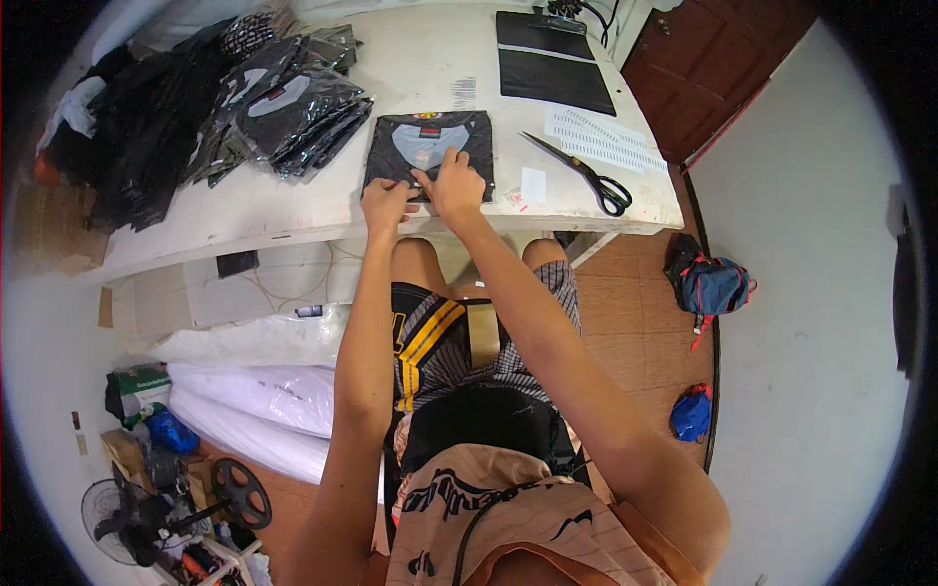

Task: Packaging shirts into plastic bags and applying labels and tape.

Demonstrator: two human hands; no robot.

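Observation:
A folded black shirt in a clear plastic bag point(476, 137) lies at the front of the white table, its pale grey inner neck facing up. My left hand point(387, 203) is at the bag's near edge, its fingers closed on the plastic there. Just right of it, my right hand point(455, 186) rests on top of the shirt, thumb and fingers apart. What lies under the fingertips is partly hidden. Black-handled scissors point(586, 174) lie to the right, blades apart, beside a small white paper slip point(532, 185).
Left on the table point(420, 59) are bagged dark shirts point(293, 112) and a heap of black clothing point(156, 117). Printed sheets point(606, 139) and flat black pieces point(552, 78) lie at right. Backpack point(716, 285) and blue bag point(692, 413) sit on the floor; a fan point(112, 518) stands lower left.

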